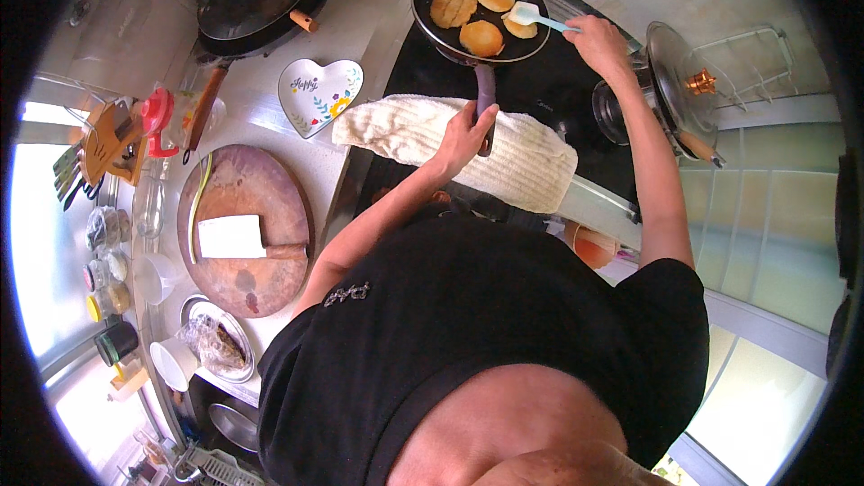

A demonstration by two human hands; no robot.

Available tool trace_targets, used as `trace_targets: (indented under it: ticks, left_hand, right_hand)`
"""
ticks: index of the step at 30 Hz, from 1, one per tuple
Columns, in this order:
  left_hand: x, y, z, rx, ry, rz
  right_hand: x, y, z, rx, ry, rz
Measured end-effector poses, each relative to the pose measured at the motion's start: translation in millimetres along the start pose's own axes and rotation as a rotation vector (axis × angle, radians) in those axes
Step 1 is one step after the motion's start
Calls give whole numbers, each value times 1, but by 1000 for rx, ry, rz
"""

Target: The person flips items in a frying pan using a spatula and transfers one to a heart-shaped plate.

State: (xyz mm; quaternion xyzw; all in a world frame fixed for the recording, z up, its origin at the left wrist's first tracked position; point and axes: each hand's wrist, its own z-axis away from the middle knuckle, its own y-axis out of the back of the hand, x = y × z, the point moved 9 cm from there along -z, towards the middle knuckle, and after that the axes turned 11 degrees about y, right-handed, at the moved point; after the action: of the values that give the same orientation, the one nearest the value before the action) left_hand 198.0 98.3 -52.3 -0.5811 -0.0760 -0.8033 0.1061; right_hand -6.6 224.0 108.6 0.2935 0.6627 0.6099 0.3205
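Note:
A black frying pan on the cooktop holds several flat golden-brown cakes, one of them nearest the pan's handle. My left hand is closed around the purple-and-dark pan handle. In my right hand is a spatula with a light blue handle and pale head; its head lies over the edge of the right-hand cake, partly covering it. A cream ribbed towel is spread across the near part of the cooktop, below the handle.
On the left counter are a heart-shaped plate, a lidded black pan and a round wooden board bearing a cleaver. A plate with plastic-wrapped food lies nearer. To the right stands a pot with a large lid, beside a wire rack.

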Motion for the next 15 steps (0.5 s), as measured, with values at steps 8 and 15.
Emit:
trace_targets:
  ticks: [8,15]
  left_hand:
    - [-9,-4,-5,-52,38,16]
    - [-3,-3,-1,-58,48,6]
  right_hand:
    - [11,-7,-7,-55,14,19]
    - [16,11,5,-67,-64,-46]
